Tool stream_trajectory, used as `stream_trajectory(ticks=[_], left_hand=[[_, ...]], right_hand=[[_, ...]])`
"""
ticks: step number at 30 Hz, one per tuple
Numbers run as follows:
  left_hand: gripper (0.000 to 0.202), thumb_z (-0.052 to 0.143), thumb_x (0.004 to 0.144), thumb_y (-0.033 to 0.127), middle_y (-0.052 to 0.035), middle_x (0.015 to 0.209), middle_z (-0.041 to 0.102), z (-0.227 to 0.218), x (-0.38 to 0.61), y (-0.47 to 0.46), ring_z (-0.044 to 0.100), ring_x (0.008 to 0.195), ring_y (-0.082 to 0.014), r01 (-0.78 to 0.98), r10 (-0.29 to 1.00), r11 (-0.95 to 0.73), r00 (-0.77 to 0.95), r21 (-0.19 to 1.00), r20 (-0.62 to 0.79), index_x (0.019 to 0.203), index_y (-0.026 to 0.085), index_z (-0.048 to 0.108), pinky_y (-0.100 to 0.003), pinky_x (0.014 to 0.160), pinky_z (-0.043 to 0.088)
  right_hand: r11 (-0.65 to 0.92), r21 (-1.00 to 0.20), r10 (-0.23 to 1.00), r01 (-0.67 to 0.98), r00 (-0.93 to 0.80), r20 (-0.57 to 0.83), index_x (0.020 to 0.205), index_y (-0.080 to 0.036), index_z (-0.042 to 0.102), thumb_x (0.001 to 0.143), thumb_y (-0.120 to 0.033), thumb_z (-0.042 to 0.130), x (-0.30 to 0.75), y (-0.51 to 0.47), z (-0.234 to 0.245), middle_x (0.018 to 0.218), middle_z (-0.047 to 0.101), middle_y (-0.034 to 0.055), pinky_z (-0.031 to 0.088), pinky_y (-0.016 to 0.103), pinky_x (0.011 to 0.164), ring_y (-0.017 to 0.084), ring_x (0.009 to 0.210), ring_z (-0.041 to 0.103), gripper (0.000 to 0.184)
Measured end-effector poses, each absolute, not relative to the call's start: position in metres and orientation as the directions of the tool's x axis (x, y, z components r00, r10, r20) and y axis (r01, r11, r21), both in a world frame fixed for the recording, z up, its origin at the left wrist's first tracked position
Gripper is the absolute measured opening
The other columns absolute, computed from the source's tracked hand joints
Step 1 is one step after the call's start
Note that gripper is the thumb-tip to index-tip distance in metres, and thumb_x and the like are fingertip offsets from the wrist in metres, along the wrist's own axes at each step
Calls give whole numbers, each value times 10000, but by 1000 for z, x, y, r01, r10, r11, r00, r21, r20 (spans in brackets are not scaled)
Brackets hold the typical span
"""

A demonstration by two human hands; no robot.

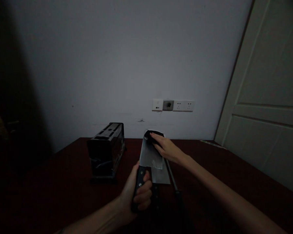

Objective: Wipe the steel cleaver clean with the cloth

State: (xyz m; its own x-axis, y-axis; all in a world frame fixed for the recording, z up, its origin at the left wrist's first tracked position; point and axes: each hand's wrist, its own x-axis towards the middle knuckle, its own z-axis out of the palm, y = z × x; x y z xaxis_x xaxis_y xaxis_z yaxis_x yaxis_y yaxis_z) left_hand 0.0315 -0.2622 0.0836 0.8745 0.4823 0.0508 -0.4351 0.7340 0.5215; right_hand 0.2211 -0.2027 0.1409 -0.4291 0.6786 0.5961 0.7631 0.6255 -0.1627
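My left hand [138, 195] is closed round the black riveted handle [140, 182] of a cleaver, whose broad blade [150, 157] points away from me. My right hand [167, 148] presses a dark, cloth-like piece [156, 133] against the far part of that blade; the fingers partly cover it. Underneath, a second cleaver [161, 177] lies on the table, its dark handle toward me. Just right of it rests a thin metal rod [171, 175] with a black handle, perhaps a sharpening steel.
A black slotted knife block [107, 149] stands on the dark red table [70, 162] to the left. The wall behind carries switches and sockets [178, 105]. A pale panelled door [266, 130] is at the right. The light is dim.
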Motion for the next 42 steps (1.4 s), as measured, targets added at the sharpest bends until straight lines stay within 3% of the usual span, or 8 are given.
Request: stream_trajectory(ticks=[14,19,22,25,28,31,36,42], left_hand=[[636,137,828,627,69,302,284,78,27,-237,84,238,-32,-503,592,687,806,524,-2,536,161,457,-156,223,203],[602,179,836,610,69,301,297,83,25,-237,94,240,-34,-493,602,658,798,569,-5,541,163,453,-156,224,214],[567,186,840,601,72,306,314,89,24,-239,114,230,-41,-470,561,633,826,615,54,581,175,454,-154,224,225],[562,166,838,608,73,319,324,94,26,-243,149,225,-46,-443,511,608,854,658,102,605,182,449,-153,229,242],[571,149,835,617,71,337,332,96,29,-249,179,229,-47,-421,482,583,868,695,122,635,181,459,-149,237,248],[570,139,841,607,70,340,335,95,33,-251,182,225,-46,-428,469,565,870,705,152,644,181,463,-148,236,247],[578,131,841,604,65,337,339,97,39,-246,193,222,-50,-442,466,585,869,680,164,637,185,472,-156,236,263],[587,104,848,583,62,340,325,97,42,-238,173,231,-52,-446,458,644,875,621,154,626,180,467,-161,240,271]], right_hand=[[729,-395,669,559,-460,584,1270,-134,436,839,-154,410,182,-273,101,1289,486,115,329,380,1025,173,1212,414,432],[693,-516,715,504,-383,586,1116,-186,572,852,-193,418,180,-283,113,1049,641,64,445,327,862,171,960,582,306],[593,-657,791,466,-185,582,904,-172,642,845,-289,440,185,-287,135,783,650,19,468,265,665,152,720,587,240],[501,-798,815,334,126,565,760,-152,626,786,-392,492,193,-287,162,666,601,2,427,231,527,147,618,550,276],[448,-856,790,259,334,515,709,-138,604,727,-445,518,202,-282,184,593,566,5,388,226,450,147,547,522,319],[445,-866,760,227,417,499,717,-140,603,700,-459,528,209,-275,195,582,560,9,382,226,438,147,538,514,328],[477,-859,782,185,356,511,780,-171,603,700,-464,546,215,-271,197,683,597,4,405,219,494,142,605,538,309],[372,-864,873,340,187,450,821,-139,612,621,-421,655,219,-269,191,691,600,10,396,232,500,142,593,532,349]])
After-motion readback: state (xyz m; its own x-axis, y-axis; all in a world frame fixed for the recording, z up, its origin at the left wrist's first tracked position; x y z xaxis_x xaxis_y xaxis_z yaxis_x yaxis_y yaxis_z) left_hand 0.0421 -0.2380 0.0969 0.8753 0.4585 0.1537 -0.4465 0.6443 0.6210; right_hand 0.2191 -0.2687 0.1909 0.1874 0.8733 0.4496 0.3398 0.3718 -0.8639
